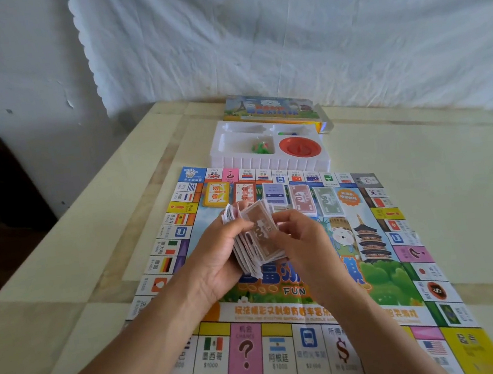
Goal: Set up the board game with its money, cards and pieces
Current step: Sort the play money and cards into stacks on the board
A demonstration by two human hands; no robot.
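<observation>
Game board (390, 281): lying flat on the table (65, 286), with its near edge closest to me.

Left hand (216, 259): I am cupping a thick stack of play money (249, 256) over the board's middle, with my fingers curled round its left side.

Right hand (301, 239): I am pinching the top brown note (259, 225) of that stack between thumb and fingertips.

Lying in a row inside the board's far edge, left to right: yellow card deck (216, 194), red card deck (244, 191), lilac note pile (274, 194), pink note pile (302, 201), green note pile (329, 201).

White tray (270, 165): sitting on the table, touching the board's far edge. It is holding green pieces (262, 147) in its middle compartment and a red dish (300, 146) in its right one.

Box lid (266, 108): lying just behind the tray, toward the table's far edge.

White cloth (281, 27): hanging beyond the table.
</observation>
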